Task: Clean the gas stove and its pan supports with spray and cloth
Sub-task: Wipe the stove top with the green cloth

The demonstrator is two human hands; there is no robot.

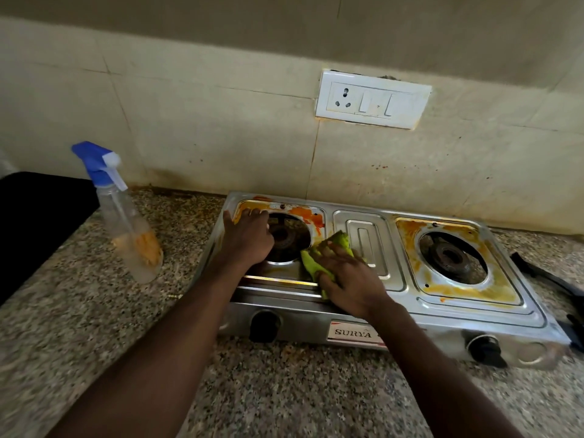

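A steel two-burner gas stove point(373, 248) sits on the granite counter, with orange stains around both burner openings and no pan supports on it. My left hand point(246, 238) rests palm down on the stove's left side, its fingers at the rim of the left burner point(286, 237). My right hand point(350, 282) presses a green cloth point(328, 248) flat onto the steel just right of that burner. The right burner point(452, 257) is uncovered. A clear spray bottle point(126, 216) with a blue trigger head stands left of the stove.
A black pan support point(550, 279) lies on the counter past the stove's right end. A black object point(38, 222) fills the far left. A white socket and switch plate point(373, 99) is on the stained tiled wall behind. Speckled counter point(284, 390) stretches in front.
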